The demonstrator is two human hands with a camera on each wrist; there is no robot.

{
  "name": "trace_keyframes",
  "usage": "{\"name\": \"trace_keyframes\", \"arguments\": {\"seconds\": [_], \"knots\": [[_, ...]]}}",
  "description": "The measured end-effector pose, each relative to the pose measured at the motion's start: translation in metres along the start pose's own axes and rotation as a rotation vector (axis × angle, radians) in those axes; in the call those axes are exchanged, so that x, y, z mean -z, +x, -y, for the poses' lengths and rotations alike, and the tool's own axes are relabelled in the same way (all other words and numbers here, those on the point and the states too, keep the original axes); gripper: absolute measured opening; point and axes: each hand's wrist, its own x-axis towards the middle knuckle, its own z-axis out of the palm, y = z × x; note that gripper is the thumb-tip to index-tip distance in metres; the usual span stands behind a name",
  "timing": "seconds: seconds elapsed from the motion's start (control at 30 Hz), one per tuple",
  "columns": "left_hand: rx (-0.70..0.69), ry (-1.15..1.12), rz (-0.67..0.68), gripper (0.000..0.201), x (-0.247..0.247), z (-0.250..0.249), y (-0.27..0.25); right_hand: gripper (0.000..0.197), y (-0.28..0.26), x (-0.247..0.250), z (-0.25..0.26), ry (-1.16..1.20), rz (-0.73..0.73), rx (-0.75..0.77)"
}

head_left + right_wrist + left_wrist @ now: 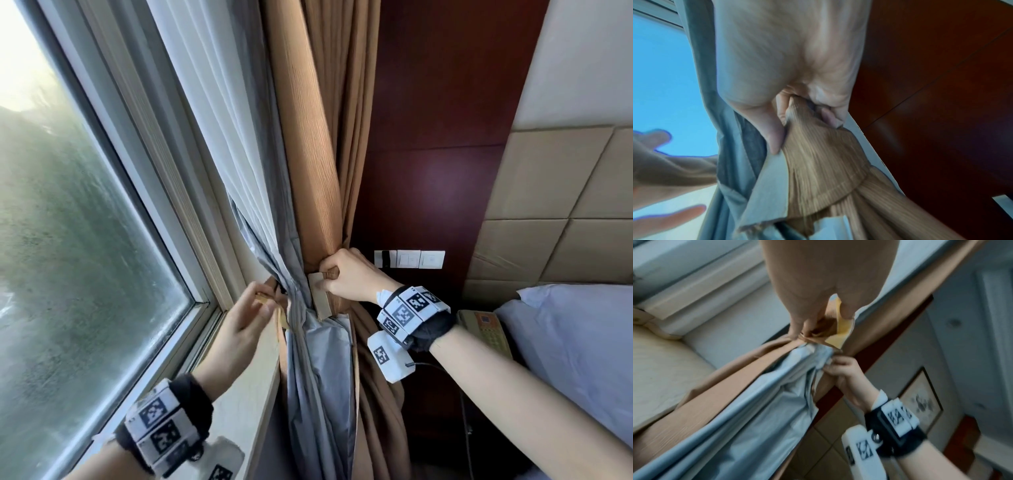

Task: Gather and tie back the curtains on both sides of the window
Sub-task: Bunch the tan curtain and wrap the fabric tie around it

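Pinching the tie-back (pixel 320 296) against the gathered curtain (pixel 310 178) beside the window (pixel 85 240): right hand (pixel 349 275). Left hand (pixel 245 320) pinches the tie-back's other end at the bundle's window side.

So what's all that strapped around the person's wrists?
Both arms are bare, no sleeves. The left wrist and right wrist each wear a black band carrying white blocks printed with black square codes. A thin dark cable trails from the right one's white box.

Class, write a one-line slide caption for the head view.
Both hands wrap a tieback around the gathered curtain.
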Motion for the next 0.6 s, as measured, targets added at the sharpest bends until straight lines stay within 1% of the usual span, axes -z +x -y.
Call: {"name": "trace_keyframes", "arguments": {"seconds": [0.03, 0.07, 0.13, 0.23, 0.33, 0.37, 0.47, 0.53, 0.57, 0.6], "knots": [[0.062, -0.132, -0.031, 0.026, 0.007, 0.0, 0.003, 0.04, 0.0, 0.0, -0.001, 0.001, 0.001, 0.002], [0.097, -0.264, -0.057, 0.033, 0.015, 0.0, 0.007, 0.039, 0.0, 0.001, -0.001, 0.0, 0.001, 0.003], [0.176, -0.451, -0.154, 0.022, 0.026, -0.002, 0.015, 0.036, -0.001, 0.002, 0.0, -0.007, 0.001, 0.006], [0.277, -0.58, -0.312, 0.033, 0.039, -0.004, 0.031, 0.04, 0.0, 0.001, 0.001, -0.017, -0.005, 0.019], [0.341, -0.696, -0.471, 0.024, 0.047, -0.007, 0.047, 0.041, 0.0, -0.002, 0.001, -0.014, -0.012, 0.022], [0.368, -0.638, -0.47, 0.024, 0.049, -0.008, 0.051, 0.039, 0.0, -0.002, 0.001, -0.016, -0.009, 0.021], [0.446, -0.296, -0.365, 0.018, 0.054, -0.015, 0.063, 0.038, 0.0, -0.001, 0.002, -0.011, -0.001, 0.02], [0.452, -0.175, -0.291, 0.03, 0.059, -0.019, 0.07, 0.039, 0.001, 0.0, 0.003, -0.006, -0.004, 0.012], [0.438, -0.084, -0.23, 0.032, 0.061, -0.019, 0.074, 0.04, 0.001, 0.0, 0.002, -0.003, -0.005, 0.01], [0.441, 0.056, -0.17, 0.031, 0.06, -0.021, 0.076, 0.04, 0.001, -0.001, 0.003, -0.002, -0.003, 0.01]]}}
